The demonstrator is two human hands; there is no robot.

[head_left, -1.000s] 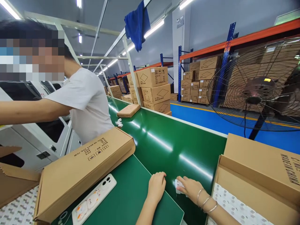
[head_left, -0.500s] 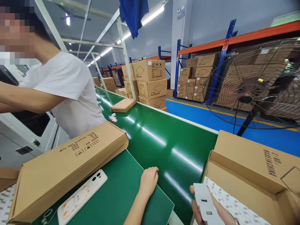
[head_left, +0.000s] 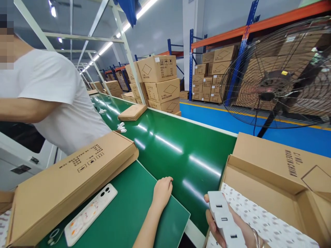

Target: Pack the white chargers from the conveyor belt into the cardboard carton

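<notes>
My right hand (head_left: 215, 225) is closed around a row of white USB chargers (head_left: 224, 219), with three port slots facing up. It is just left of an open cardboard box (head_left: 263, 187), in which more white pieces (head_left: 254, 210) lie in close rows. My left hand (head_left: 162, 188) lies on the edge of the green tabletop (head_left: 121, 210), fingers curled in and together. Nothing shows in it, though its palm side is hidden. A phone in a pale patterned case (head_left: 90, 215) lies to its left.
A long closed cardboard box (head_left: 74, 182) lies at the left. Beyond runs a green conveyor belt (head_left: 170, 165), with small white pieces (head_left: 121, 127) and a flat carton (head_left: 132, 112) on it. A co-worker in a white shirt (head_left: 59, 93) stands left. A large fan (head_left: 271, 79) is at right.
My right hand has shifted slightly up and left; three charger slots now show instead of two. The view has tilted down and turned slightly right. The co-worker leans further left. My left hand stays put.
</notes>
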